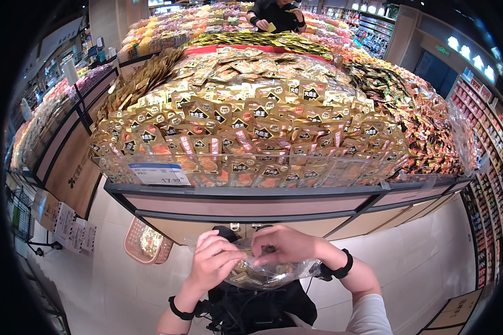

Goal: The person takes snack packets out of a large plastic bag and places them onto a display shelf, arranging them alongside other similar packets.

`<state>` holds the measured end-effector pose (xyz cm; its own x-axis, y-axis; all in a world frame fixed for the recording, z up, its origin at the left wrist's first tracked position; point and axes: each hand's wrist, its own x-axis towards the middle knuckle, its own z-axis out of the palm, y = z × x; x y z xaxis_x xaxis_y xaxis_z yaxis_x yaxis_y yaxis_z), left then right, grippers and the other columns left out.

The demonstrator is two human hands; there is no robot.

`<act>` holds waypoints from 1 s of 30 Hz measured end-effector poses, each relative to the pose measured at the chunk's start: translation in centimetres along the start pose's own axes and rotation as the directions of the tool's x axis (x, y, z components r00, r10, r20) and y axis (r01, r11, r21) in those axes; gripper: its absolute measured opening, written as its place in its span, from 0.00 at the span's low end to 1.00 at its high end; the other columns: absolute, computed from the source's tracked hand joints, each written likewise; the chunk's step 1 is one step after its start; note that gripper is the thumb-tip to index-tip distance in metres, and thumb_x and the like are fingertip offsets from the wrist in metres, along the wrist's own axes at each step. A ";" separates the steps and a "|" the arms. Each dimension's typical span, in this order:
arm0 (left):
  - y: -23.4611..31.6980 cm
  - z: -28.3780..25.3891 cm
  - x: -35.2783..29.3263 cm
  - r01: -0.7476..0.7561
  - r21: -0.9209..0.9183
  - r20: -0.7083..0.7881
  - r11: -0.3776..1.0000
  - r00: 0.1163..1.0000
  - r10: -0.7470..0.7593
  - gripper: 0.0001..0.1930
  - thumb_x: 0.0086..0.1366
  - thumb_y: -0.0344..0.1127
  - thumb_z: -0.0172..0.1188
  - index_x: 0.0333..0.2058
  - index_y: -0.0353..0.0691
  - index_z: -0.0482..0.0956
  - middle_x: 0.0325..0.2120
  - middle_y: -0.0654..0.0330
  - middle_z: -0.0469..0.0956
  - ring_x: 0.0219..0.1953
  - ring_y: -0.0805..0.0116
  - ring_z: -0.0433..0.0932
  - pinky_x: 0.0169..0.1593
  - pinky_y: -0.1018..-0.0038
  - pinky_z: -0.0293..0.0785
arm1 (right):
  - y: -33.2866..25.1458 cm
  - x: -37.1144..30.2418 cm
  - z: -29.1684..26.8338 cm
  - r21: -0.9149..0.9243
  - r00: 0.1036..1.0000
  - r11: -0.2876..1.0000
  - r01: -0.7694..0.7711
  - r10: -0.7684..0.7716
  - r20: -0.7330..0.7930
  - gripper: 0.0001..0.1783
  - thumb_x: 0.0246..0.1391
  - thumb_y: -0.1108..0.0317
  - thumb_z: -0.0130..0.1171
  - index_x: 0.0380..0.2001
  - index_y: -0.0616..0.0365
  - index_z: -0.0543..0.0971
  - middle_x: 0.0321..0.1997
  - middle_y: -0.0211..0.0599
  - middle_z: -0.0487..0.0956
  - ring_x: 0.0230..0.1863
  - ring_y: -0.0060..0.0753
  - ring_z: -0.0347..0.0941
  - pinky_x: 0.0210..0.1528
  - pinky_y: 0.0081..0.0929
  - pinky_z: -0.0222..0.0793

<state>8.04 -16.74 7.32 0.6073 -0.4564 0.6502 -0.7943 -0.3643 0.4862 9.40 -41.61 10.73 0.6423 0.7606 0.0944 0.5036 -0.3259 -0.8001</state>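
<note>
1. The left hand is curled closed around the left side of a clear plastic bag, fingers wrapped over its gathered top edge.
2. The right hand pinches the bag's top from the other side, fingertips bent down onto the plastic, almost touching the left hand.
3. The bag hangs between and just under both hands, close to the person's chest, and holds a small load of wrapped snack packets; what kind they are cannot be told through the crinkled plastic.
4. Each wrist wears a black band, and a black pouch sits below the bag against the body.
5. Just beyond the hands stands a display bin with a dark rim, heaped high with gold snack packets.
6. A white and blue price tag is fixed on the bin's clear front, up and to the left of the left hand.
7. A pink shopping basket rests on the floor just left of the left hand.
8. Far beyond the heap, another person in dark clothes stands at the opposite side.
</note>
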 end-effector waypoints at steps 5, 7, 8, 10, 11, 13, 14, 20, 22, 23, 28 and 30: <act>-0.4 -0.4 0.4 0.019 -0.078 0.014 0.997 1.000 -0.018 0.07 0.51 0.30 0.72 0.30 0.49 0.88 0.27 0.68 0.80 0.34 0.68 0.78 0.56 0.60 0.68 | 0.4 0.8 -0.1 0.125 1.000 0.992 -0.005 0.006 -0.013 0.13 0.52 0.65 0.71 0.30 0.61 0.77 0.30 0.33 0.77 0.33 0.34 0.74 0.38 0.29 0.70; -0.5 -0.9 0.2 0.029 -0.062 0.035 0.998 0.999 -0.027 0.08 0.51 0.30 0.72 0.31 0.47 0.87 0.28 0.68 0.80 0.35 0.66 0.78 0.56 0.60 0.69 | 1.2 1.6 0.1 0.185 0.994 0.982 -0.025 0.005 0.111 0.12 0.53 0.66 0.70 0.29 0.60 0.77 0.30 0.32 0.77 0.33 0.32 0.74 0.36 0.29 0.70; -0.5 -0.9 0.3 0.031 -0.084 0.041 0.996 0.999 -0.028 0.07 0.51 0.30 0.72 0.32 0.47 0.87 0.27 0.67 0.79 0.35 0.66 0.78 0.56 0.61 0.68 | 1.5 1.8 0.2 0.194 0.992 0.981 -0.008 -0.016 0.123 0.12 0.53 0.66 0.70 0.29 0.60 0.77 0.30 0.32 0.77 0.33 0.32 0.74 0.36 0.29 0.70; -0.6 -0.9 0.3 0.031 -0.113 0.062 0.993 0.998 -0.024 0.07 0.52 0.31 0.71 0.32 0.46 0.86 0.28 0.67 0.79 0.37 0.65 0.78 0.57 0.61 0.68 | 2.2 1.6 0.3 0.107 0.988 0.994 0.026 -0.042 0.151 0.11 0.53 0.68 0.69 0.28 0.59 0.76 0.30 0.32 0.77 0.32 0.32 0.73 0.35 0.29 0.69; -1.0 -0.4 0.1 0.006 -0.122 0.059 0.992 0.998 0.001 0.08 0.52 0.31 0.70 0.33 0.46 0.86 0.30 0.66 0.79 0.39 0.64 0.78 0.57 0.61 0.68 | 2.4 1.3 0.2 0.132 0.987 0.990 0.053 -0.072 0.144 0.09 0.52 0.72 0.69 0.28 0.58 0.76 0.28 0.32 0.76 0.32 0.33 0.73 0.34 0.29 0.68; -1.2 0.1 -0.1 -0.041 -0.116 0.024 0.992 0.999 0.044 0.08 0.52 0.30 0.70 0.32 0.48 0.87 0.31 0.69 0.80 0.36 0.68 0.79 0.58 0.61 0.69 | 1.0 1.1 -0.1 0.170 0.993 0.981 0.095 -0.106 0.056 0.14 0.44 0.74 0.70 0.24 0.60 0.71 0.22 0.30 0.68 0.24 0.24 0.64 0.27 0.28 0.61; -0.7 0.3 0.6 -0.027 -0.160 0.022 0.987 0.999 0.031 0.09 0.50 0.30 0.71 0.32 0.47 0.87 0.31 0.69 0.79 0.37 0.68 0.79 0.58 0.61 0.69 | 0.3 0.7 -0.4 0.143 0.997 0.988 0.052 -0.059 0.045 0.13 0.44 0.77 0.69 0.22 0.60 0.72 0.22 0.30 0.70 0.24 0.24 0.65 0.26 0.27 0.61; -1.4 0.5 -0.5 0.035 -0.180 0.013 0.983 0.999 -0.034 0.07 0.52 0.28 0.69 0.31 0.43 0.84 0.30 0.66 0.75 0.38 0.63 0.76 0.54 0.63 0.70 | -0.4 0.4 0.0 0.069 0.997 0.995 0.066 -0.063 -0.043 0.06 0.47 0.77 0.66 0.30 0.61 0.80 0.32 0.37 0.80 0.36 0.42 0.78 0.40 0.32 0.74; -1.0 0.9 -0.5 0.047 -0.126 -0.053 0.991 0.997 -0.054 0.08 0.51 0.27 0.70 0.31 0.43 0.85 0.30 0.67 0.76 0.37 0.64 0.77 0.54 0.63 0.71 | -0.8 0.6 0.2 0.024 0.995 0.996 0.084 -0.083 -0.050 0.05 0.47 0.77 0.66 0.30 0.61 0.81 0.32 0.37 0.80 0.36 0.42 0.78 0.40 0.32 0.74; -0.6 1.2 -0.2 0.049 -0.086 -0.106 0.995 0.993 -0.058 0.09 0.49 0.27 0.71 0.31 0.43 0.86 0.31 0.67 0.77 0.37 0.65 0.77 0.55 0.64 0.71 | -1.0 0.5 0.2 -0.023 0.993 0.996 0.089 -0.090 -0.077 0.04 0.48 0.77 0.65 0.30 0.61 0.81 0.33 0.37 0.80 0.36 0.42 0.78 0.40 0.32 0.74; 3.3 1.6 -1.1 -0.017 -0.013 -0.336 1.000 0.942 0.012 0.10 0.53 0.29 0.73 0.31 0.40 0.80 0.29 0.62 0.76 0.31 0.65 0.77 0.36 0.69 0.75 | -0.5 0.1 0.6 -0.066 0.981 0.995 0.076 -0.087 -0.175 0.04 0.50 0.76 0.65 0.30 0.62 0.81 0.29 0.38 0.79 0.32 0.42 0.77 0.36 0.32 0.74; 3.5 2.5 -1.5 0.135 -0.190 -0.189 0.973 0.967 -0.171 0.10 0.55 0.31 0.73 0.31 0.39 0.79 0.29 0.61 0.77 0.29 0.65 0.77 0.34 0.70 0.75 | -0.7 -0.2 0.6 -0.077 0.968 0.997 0.021 -0.039 -0.249 0.04 0.51 0.76 0.64 0.32 0.61 0.80 0.28 0.38 0.78 0.30 0.41 0.77 0.33 0.31 0.73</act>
<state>4.38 -19.31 6.59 0.7200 -0.2259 0.6561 -0.6936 -0.2618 0.6711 8.58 -41.17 10.92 0.7456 0.6093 0.2700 0.5597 -0.3526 -0.7499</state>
